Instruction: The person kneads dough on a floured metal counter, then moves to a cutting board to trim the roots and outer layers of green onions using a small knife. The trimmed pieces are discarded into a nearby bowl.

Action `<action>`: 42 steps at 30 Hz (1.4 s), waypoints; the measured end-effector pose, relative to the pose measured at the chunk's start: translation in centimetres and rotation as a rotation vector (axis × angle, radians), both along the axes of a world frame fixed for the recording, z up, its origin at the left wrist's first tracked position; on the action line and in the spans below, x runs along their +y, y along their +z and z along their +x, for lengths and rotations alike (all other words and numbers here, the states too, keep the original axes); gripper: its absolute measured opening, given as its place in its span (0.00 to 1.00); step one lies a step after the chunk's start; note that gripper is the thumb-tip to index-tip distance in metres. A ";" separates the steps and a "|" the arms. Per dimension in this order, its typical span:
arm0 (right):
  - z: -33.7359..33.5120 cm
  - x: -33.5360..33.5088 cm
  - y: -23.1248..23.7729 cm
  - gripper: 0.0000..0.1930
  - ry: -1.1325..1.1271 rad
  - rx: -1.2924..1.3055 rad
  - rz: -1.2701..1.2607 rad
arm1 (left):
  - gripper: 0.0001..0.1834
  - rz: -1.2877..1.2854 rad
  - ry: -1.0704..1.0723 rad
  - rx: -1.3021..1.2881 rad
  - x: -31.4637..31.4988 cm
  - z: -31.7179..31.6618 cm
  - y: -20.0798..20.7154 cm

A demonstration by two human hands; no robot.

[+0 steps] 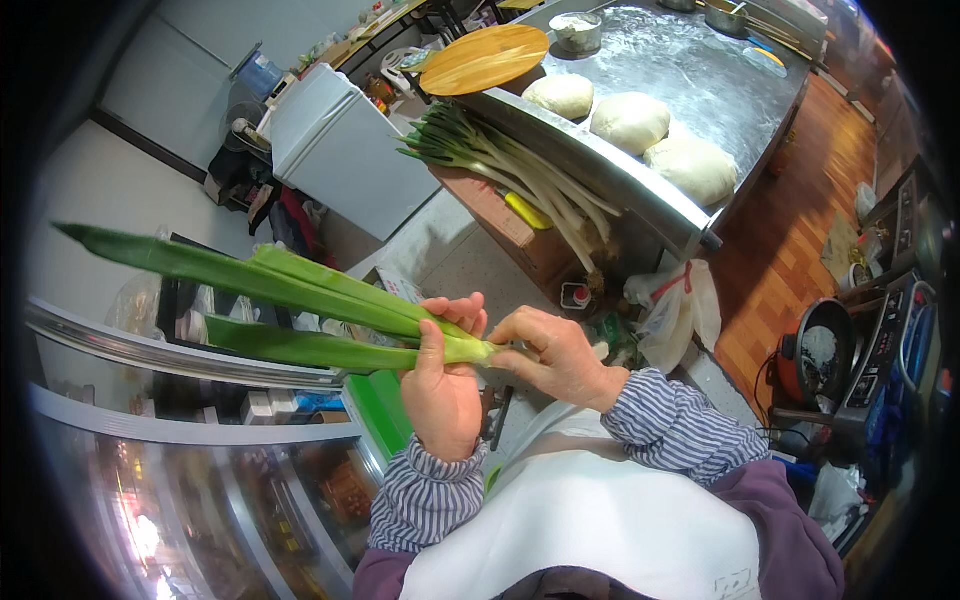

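Note:
A large green leek lies across my left hand, its long leaves fanning out to the left. The thumb of that hand presses on the stalk while the other fingers support it from beneath. My right hand pinches the pale end of the stalk between thumb and fingertips. Beyond my hands, a bunch of leeks rests on a brown cardboard box, roots toward me. A yellow-handled tool lies beside the bunch; its other part is hidden.
A floured metal worktable bears several dough mounds, a metal bowl and a round wooden board. A white plastic bag hangs by its corner. At right sits a black pan; a glass display case stands at lower left.

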State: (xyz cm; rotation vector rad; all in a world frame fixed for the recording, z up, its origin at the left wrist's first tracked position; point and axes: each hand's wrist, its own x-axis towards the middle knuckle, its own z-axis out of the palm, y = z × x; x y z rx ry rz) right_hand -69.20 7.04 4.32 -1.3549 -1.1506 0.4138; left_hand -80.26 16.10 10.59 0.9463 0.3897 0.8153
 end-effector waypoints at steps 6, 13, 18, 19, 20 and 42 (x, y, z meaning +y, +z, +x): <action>-0.4 0.3 -1.2 0.05 -0.133 -0.008 0.018 | 0.13 -0.014 -0.047 0.033 -0.5 0.1 0.0; 0.3 0.6 -2.3 0.08 0.024 1.019 -0.195 | 0.19 0.124 -0.226 -0.141 1.0 -0.5 -0.8; 0.7 0.2 -2.7 0.07 0.195 1.483 0.027 | 0.22 0.136 -0.252 -0.321 3.1 -0.5 -1.2; 0.7 0.2 -2.7 0.07 0.188 1.560 0.045 | 0.23 0.118 -0.256 -0.364 3.3 -0.5 -1.2; 0.7 0.2 -2.6 0.07 0.219 1.468 0.088 | 0.23 0.089 -0.142 -0.330 3.3 -0.5 -1.2; 15.9 -18.1 -14.4 0.10 -1.073 0.072 -0.295 | 0.12 -0.297 0.416 -0.398 11.9 -8.1 1.0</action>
